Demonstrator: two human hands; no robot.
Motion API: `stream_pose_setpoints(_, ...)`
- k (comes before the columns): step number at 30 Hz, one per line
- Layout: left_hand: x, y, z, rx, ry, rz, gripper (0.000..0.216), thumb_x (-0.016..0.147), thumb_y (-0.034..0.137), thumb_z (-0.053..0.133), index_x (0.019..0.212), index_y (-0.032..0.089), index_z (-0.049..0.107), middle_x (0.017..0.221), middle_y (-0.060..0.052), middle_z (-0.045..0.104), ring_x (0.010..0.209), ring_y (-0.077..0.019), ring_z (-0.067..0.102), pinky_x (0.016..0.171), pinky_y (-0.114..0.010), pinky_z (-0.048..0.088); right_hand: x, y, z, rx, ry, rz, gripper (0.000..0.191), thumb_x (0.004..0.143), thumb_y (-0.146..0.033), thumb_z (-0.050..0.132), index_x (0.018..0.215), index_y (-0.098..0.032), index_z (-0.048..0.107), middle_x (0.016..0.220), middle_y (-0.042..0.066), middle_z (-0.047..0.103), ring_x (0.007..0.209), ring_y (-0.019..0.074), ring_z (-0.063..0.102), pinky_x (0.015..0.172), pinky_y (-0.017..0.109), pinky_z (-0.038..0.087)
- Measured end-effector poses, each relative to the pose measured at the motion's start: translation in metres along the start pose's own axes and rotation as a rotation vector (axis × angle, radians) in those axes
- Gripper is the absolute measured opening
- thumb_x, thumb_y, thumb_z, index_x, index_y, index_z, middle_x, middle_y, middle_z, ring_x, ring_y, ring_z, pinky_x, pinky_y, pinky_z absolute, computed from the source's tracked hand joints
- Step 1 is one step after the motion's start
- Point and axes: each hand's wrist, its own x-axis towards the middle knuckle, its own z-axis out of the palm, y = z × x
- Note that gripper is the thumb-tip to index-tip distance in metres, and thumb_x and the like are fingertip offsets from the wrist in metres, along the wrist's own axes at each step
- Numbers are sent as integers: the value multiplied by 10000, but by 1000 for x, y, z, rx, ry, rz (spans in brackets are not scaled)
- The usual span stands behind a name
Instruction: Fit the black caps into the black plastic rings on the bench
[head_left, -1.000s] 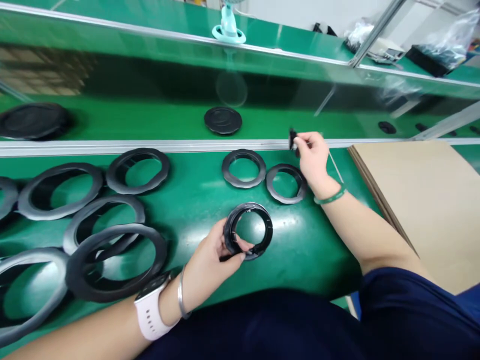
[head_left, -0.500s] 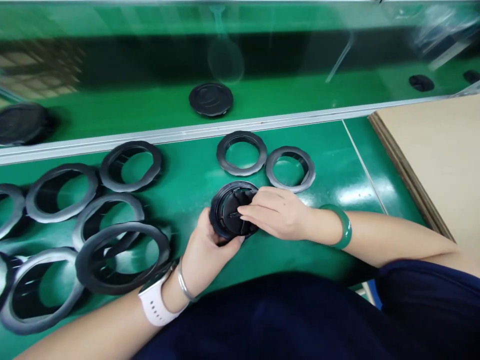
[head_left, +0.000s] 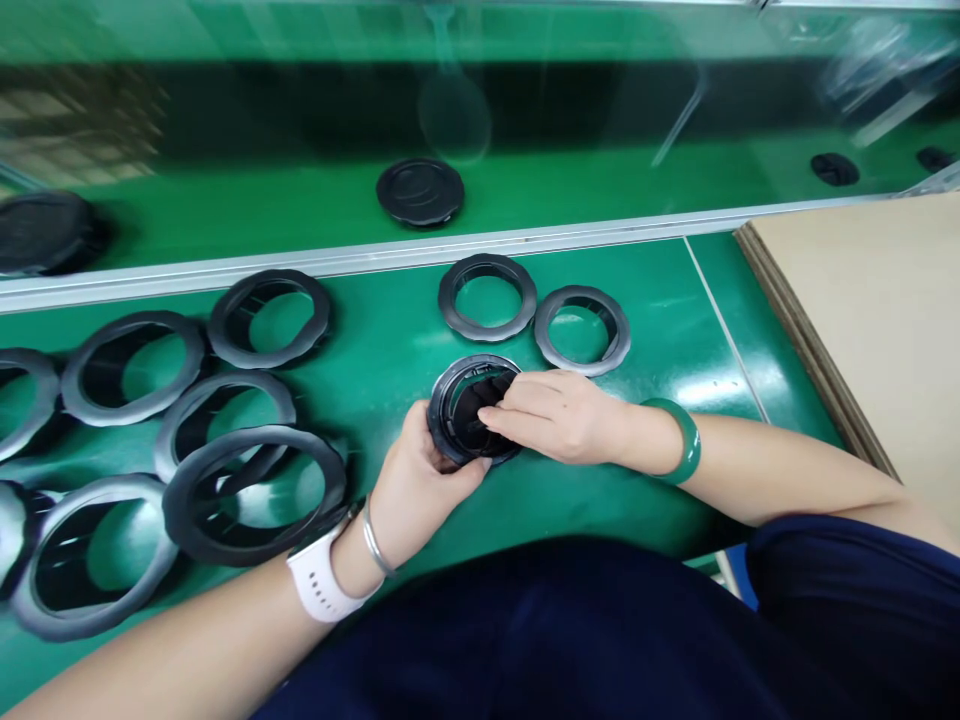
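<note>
My left hand [head_left: 424,490] is wrapped round a black plastic ring [head_left: 444,385], holding it just above the green tabletop. Inside that ring sits a round black finned insert [head_left: 471,405], tilted, with a strip of green showing past its far edge. The fingertips of my right hand [head_left: 559,415] pinch the insert near its middle; part of it is hidden behind them. Just beyond my hands lie two loose black rings, one ring [head_left: 487,327] touching or nearly touching the other ring [head_left: 551,345].
Several larger black rings [head_left: 180,510] lie crowded on the left, some overlapping. Behind a metal rail [head_left: 345,258], a green strip carries round black parts, among them a disc [head_left: 420,192]. Flat cardboard sheets [head_left: 862,270] are stacked at the right.
The insert has tilted within the ring, and a green gap now shows at its far side. Both hands keep their holds. The view has shifted slightly.
</note>
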Motion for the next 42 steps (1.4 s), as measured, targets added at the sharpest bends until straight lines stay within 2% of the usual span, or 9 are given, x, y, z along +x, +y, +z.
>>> stream_pose_setpoints(14,-2,-3,1,115,7,63,530,687,275,780,1108,195,470,993,-35,666,858,-219,717,749,-349,616,-1,-5,0,107,-147,124,240,1016,-109,428,926,-129,650,834,65,565,775,183,524,685,320,473)
stream_pose_setpoints(21,-2,-2,1,83,-5,51,513,691,268,780,1095,198,470,963,-18,662,860,-210,716,755,-342,617,2,-4,-6,124,-201,117,269,1034,-111,393,950,-112,648,835,68,548,790,187,512,717,322,461)
stream_pose_setpoints(30,-2,-3,0,191,-11,63,499,690,306,789,1063,191,478,925,-26,669,814,-220,713,704,-349,614,6,-9,-11,97,-322,153,241,992,-85,423,935,-119,655,854,75,551,788,197,505,703,325,444)
stream_pose_setpoints(36,-3,-6,-4,232,-68,95,513,710,306,783,1101,197,469,971,-39,674,795,-213,707,694,-352,609,4,-12,-13,124,-300,184,193,985,-132,473,934,-118,659,854,76,551,794,201,503,748,330,449)
stream_pose_setpoints(42,-3,-6,-4,228,-75,91,479,719,282,774,1072,205,459,918,-18,673,763,-199,702,678,-331,600,6,-17,-15,112,-294,226,211,984,-144,471,909,-124,667,813,67,517,731,192,461,697,309,425)
